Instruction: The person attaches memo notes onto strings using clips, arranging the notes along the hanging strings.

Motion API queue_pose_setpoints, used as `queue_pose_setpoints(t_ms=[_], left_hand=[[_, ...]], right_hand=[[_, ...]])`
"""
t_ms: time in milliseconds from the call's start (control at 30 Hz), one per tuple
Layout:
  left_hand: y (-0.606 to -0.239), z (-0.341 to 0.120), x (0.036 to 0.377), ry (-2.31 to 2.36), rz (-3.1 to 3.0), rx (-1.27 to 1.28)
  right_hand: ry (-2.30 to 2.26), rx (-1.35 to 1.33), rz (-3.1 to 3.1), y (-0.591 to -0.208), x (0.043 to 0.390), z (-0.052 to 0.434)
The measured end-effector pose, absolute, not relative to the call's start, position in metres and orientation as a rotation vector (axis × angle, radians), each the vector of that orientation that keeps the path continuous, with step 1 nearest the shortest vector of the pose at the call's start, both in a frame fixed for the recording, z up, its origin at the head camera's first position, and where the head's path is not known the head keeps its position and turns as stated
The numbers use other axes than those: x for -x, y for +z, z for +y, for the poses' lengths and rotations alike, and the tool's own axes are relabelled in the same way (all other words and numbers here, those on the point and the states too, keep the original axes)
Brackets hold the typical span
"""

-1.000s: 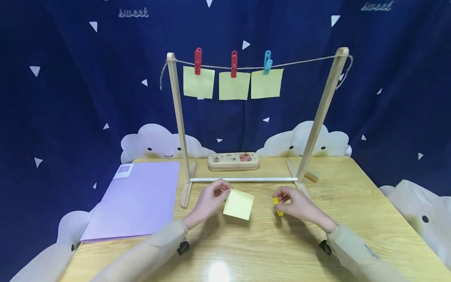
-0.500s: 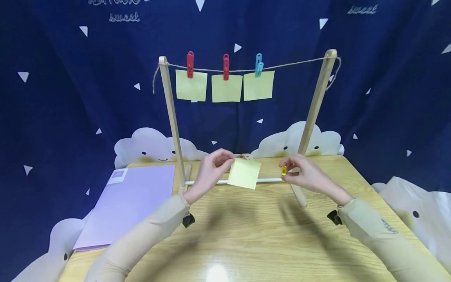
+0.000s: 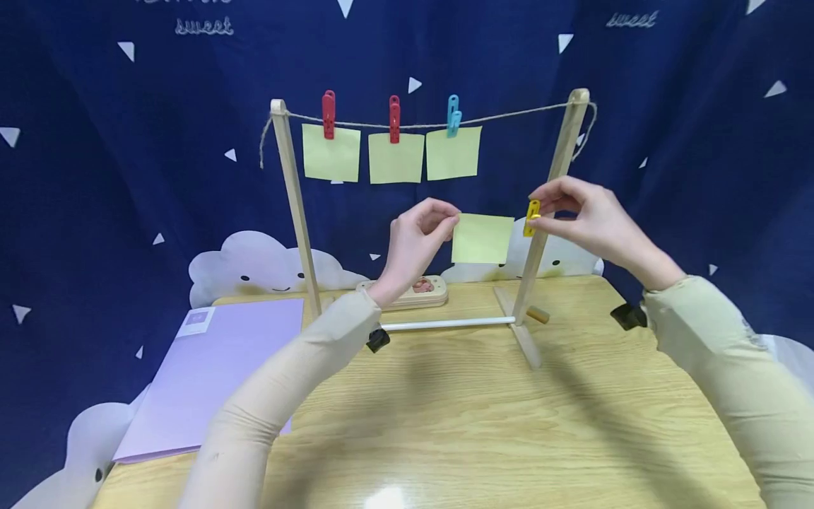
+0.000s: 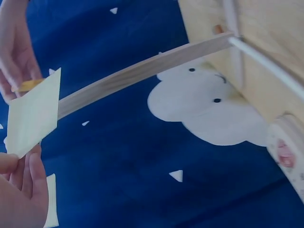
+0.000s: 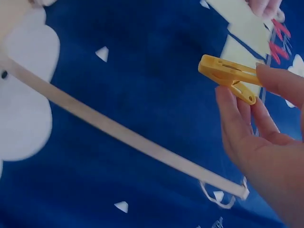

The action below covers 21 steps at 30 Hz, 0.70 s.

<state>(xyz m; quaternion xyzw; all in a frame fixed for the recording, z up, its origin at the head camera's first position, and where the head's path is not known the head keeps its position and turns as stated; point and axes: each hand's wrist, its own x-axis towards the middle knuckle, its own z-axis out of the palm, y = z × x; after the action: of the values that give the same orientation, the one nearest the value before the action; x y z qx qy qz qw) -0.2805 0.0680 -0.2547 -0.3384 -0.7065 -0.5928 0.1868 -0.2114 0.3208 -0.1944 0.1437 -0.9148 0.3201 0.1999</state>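
Note:
My left hand (image 3: 416, 244) pinches a pale yellow sticky note (image 3: 483, 239) by its left edge, in the air below the string. In the left wrist view the note (image 4: 34, 114) hides part of the other hand. My right hand (image 3: 594, 219) holds a yellow clothespin (image 3: 532, 218) between thumb and fingers, beside the right post. The right wrist view shows the clothespin (image 5: 230, 76) by its handle end, its nose pointing away. Above, a string (image 3: 509, 114) carries three yellow notes under two red clothespins (image 3: 394, 120) and one blue clothespin (image 3: 453, 116).
Wooden posts (image 3: 295, 198) hold the string at both ends, with a white bar (image 3: 448, 324) low between them. A pencil case (image 3: 432, 291) lies behind, partly hidden by my left arm. A lilac folder (image 3: 222, 382) lies on the left of the wooden table (image 3: 483, 417).
Both hands have risen from low over the table towards the string, carrying the note and the yellow clothespin. The head view has shifted slightly, so the rack appears further left.

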Motion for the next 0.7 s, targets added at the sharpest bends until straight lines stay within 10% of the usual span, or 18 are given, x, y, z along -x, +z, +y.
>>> queue_pose_setpoints(t_ms=[700], left_hand=[[-0.197, 0.135, 0.301, -1.686, -1.946, 0.823]], right_hand=[[1.116, -0.402, -2.403, -0.089, 0.239, 0.342]])
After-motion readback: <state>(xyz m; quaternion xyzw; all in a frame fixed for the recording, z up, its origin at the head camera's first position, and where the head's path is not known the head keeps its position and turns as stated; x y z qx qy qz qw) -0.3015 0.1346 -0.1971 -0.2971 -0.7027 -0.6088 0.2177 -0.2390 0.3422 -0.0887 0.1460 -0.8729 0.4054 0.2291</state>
